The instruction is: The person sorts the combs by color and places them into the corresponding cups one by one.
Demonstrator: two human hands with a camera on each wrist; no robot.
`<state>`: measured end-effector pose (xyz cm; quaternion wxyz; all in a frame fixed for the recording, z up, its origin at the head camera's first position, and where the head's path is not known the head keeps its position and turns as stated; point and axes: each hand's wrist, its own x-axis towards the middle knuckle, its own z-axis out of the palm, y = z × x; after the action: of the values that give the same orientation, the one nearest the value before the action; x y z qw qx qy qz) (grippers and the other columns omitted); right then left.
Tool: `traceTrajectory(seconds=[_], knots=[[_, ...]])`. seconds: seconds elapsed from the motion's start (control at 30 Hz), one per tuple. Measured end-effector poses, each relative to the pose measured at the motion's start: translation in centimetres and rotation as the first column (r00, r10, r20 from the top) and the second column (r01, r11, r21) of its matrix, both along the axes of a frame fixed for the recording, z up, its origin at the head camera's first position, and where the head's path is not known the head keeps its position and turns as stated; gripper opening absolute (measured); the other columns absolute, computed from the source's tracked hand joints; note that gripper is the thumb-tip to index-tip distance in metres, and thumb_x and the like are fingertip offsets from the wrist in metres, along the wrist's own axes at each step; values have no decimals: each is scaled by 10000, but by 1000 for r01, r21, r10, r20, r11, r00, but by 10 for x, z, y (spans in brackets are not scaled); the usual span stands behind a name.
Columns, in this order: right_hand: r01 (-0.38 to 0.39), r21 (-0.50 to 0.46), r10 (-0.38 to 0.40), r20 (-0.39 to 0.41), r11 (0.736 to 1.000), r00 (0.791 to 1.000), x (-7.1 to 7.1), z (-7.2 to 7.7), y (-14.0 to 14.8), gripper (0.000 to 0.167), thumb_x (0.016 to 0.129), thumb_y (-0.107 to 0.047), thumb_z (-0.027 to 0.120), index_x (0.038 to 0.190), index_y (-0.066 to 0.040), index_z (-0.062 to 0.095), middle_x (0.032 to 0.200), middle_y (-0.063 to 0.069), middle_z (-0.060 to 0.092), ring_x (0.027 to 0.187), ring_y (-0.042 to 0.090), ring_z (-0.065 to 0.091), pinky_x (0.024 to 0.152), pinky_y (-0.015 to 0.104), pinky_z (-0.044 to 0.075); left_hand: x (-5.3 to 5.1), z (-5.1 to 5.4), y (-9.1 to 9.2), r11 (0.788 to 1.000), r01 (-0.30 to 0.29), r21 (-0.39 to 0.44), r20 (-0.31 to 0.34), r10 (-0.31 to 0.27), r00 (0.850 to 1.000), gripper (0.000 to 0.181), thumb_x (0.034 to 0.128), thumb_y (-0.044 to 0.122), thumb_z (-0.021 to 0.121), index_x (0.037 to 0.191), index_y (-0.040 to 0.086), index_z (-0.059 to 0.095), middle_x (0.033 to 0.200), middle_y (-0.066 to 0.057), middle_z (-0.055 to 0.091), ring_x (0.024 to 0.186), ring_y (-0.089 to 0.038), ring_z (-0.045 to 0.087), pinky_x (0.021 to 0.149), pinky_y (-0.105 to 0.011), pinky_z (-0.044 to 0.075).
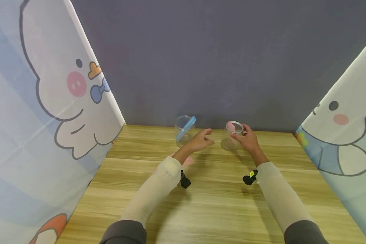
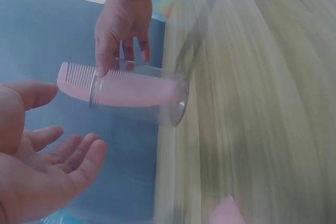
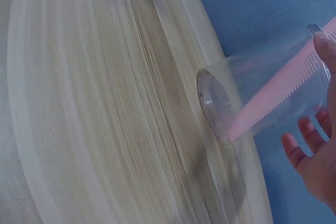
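Observation:
A clear jar (image 1: 229, 144) stands on the table near its back edge, with a pink comb (image 2: 136, 88) leaning inside it and its end sticking out above the rim. My right hand (image 1: 247, 138) grips this jar near the top, thumb on the near side at the rim and fingers around the other side. To the left of the jar, my left hand (image 1: 200, 140) is held in the air, fingers apart and holding nothing. Behind the left hand stands a second clear jar (image 1: 180, 134), in which a long blue comb-like piece (image 1: 186, 128) leans to the right.
A flat pink item (image 1: 187, 162), partly hidden by my left forearm, lies on the wood-grain table (image 1: 213, 210). A dark grey wall (image 1: 213, 61) rises behind the table. Printed cartoon sheets (image 1: 88, 125) flank both sides.

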<state>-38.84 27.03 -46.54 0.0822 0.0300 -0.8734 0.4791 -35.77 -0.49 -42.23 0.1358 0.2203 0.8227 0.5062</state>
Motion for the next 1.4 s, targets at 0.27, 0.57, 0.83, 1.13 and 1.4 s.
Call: traceTrajectory(seconds=[0.27, 0.57, 0.83, 1.13, 1.4], knots=[[-39, 17, 39, 26, 999, 999, 2, 1, 6, 845, 930, -376, 748, 1579, -50, 316, 1543, 262, 427, 1330, 460, 466, 1005, 541, 465, 16, -4, -25, 991, 101, -92, 38, -98, 994, 647, 1027, 230, 598, 1595, 84, 325, 1621, -172, 368, 1407, -371, 495, 1096, -456, 487], [-78, -3, 79, 32, 997, 996, 1, 3, 13, 893, 930, -400, 743, 1590, -24, 274, 1524, 276, 435, 1423, 464, 394, 1095, 619, 405, 34, 1, -51, 975, 153, -160, 29, -150, 988, 646, 1033, 242, 586, 1593, 62, 317, 1624, -181, 356, 1396, -389, 498, 1103, -467, 478], [-77, 1, 77, 29, 997, 997, -2, 1, 13, 866, 937, -353, 743, 1587, -23, 275, 1519, 279, 430, 1375, 455, 426, 1011, 538, 455, 41, -1, -83, 986, 89, -138, 39, -85, 996, 645, 1011, 250, 616, 1585, 121, 353, 1608, -149, 391, 1343, -326, 552, 1099, -472, 476], [-85, -3, 85, 30, 996, 996, -4, 0, 11, 877, 940, -360, 734, 1598, -20, 264, 1526, 292, 421, 1385, 460, 413, 1018, 540, 447, 59, -5, -120, 946, -16, -325, 31, 28, 999, 639, 956, 173, 689, 1482, -73, 423, 1411, -301, 536, 1247, -418, 593, 1015, -496, 524], [-97, -5, 97, 38, 995, 995, -3, -1, 13, 870, 943, -379, 731, 1600, -44, 271, 1538, 269, 418, 1387, 455, 414, 1019, 552, 452, 79, -22, -138, 857, -125, -500, 30, 161, 987, 669, 914, 202, 760, 1438, -76, 449, 1384, -282, 538, 1178, -381, 604, 952, -485, 550]])
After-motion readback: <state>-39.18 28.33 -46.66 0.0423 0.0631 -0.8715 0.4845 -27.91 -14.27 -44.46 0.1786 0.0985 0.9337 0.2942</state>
